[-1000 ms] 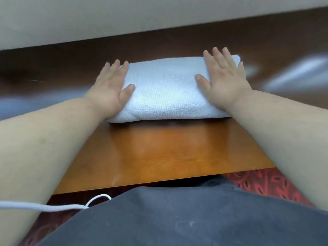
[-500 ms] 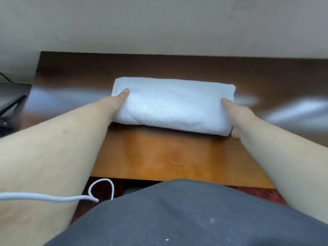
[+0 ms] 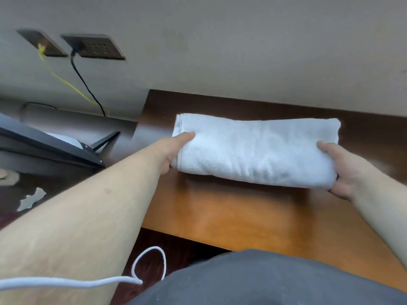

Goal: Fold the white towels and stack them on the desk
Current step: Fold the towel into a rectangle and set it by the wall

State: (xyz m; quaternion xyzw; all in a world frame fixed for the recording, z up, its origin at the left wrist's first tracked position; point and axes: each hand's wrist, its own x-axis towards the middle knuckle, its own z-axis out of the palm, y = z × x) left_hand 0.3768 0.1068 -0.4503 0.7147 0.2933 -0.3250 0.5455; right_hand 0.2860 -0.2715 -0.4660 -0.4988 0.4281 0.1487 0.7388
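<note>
**Inspector:** Start at the hands.

**Assistant:** Left hand [image 3: 176, 150] grips the left end of the towel [image 3: 255, 148], thumb on top, fingers tucked under the fold. Right hand [image 3: 343, 172] grips the right end the same way, thumb on top, fingers curled beneath.

**Inspector:** Towel's position?

**Assistant:** Folded into a thick oblong, held between both hands over the desk [image 3: 231, 216], towards the back edge near the wall [image 3: 242, 51]. Whether its underside touches the desk, I cannot tell; a shadow sits beneath the near edge.

**Inspector:** Other towels, a stack?

**Assistant:** None in view. My judgement: this is a carry or a placing step, with the fold done.

**Inspector:** Risks?

**Assistant:** The middle is unsupported, so it could sag and let the layers slip open. Uneven grip would skew the bundle. Set too far left, it could overhang the desk's left edge. The white cord [image 3: 149, 267] by the lap could snag an arm.

**Inspector:** Outward?

**Assistant:** Two wall sockets [image 3: 94, 47] upper left, with a black lead [image 3: 86, 84] and a yellow lead [image 3: 63, 80] running down.

**Inspector:** Any writing, brands?

**Assistant:** None legible on anything.
</note>
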